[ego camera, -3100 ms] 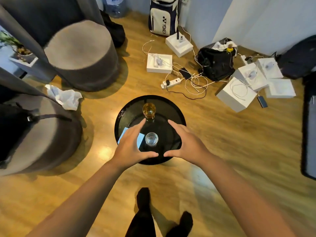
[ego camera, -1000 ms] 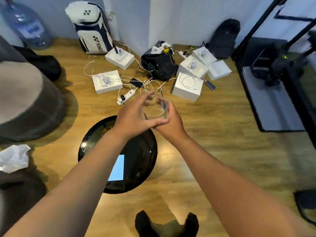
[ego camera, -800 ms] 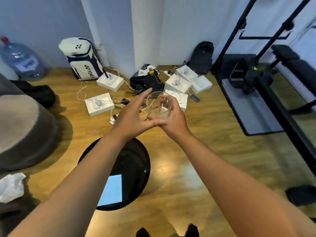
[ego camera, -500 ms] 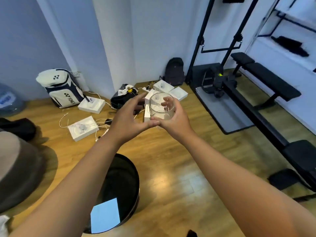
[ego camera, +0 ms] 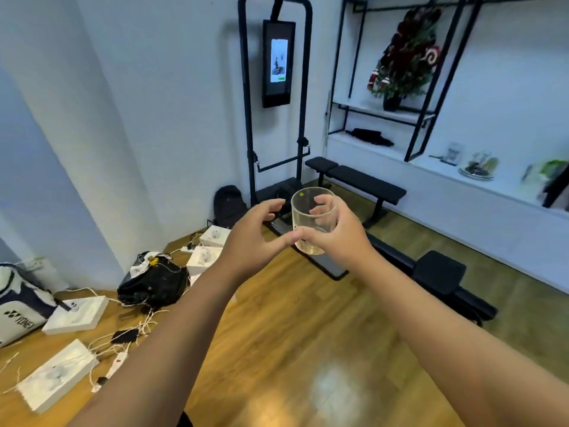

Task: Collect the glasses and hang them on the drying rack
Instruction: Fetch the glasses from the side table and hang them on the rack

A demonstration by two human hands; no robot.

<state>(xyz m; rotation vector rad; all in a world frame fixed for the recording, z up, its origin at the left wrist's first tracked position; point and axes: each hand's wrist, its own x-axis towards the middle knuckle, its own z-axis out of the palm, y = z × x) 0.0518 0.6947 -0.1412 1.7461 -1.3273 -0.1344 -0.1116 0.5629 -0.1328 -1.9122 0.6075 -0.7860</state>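
Observation:
A clear empty drinking glass (ego camera: 311, 214) is held upright in front of me at chest height. My right hand (ego camera: 335, 235) is wrapped around its right side and back, fingers showing through the glass. My left hand (ego camera: 255, 238) is just left of it, fingers spread, with only the thumb tip touching near the glass's lower edge. The round black table and the amber glass are out of view. On the white shelf at far right stands a small rack-like item (ego camera: 477, 163) on a plate, too blurred to identify.
A black weight bench (ego camera: 357, 178) and gym frame (ego camera: 274, 87) stand ahead by the wall. White boxes (ego camera: 74, 312), cables and a black bag (ego camera: 154, 285) litter the floor at left. Black-framed wall shelves (ego camera: 400, 112) are at right. Wooden floor lies below my arms.
My view has swung up and to the right, away from the black table. The glass has stayed in my right hand, and my left hand's fingers have spread off it.

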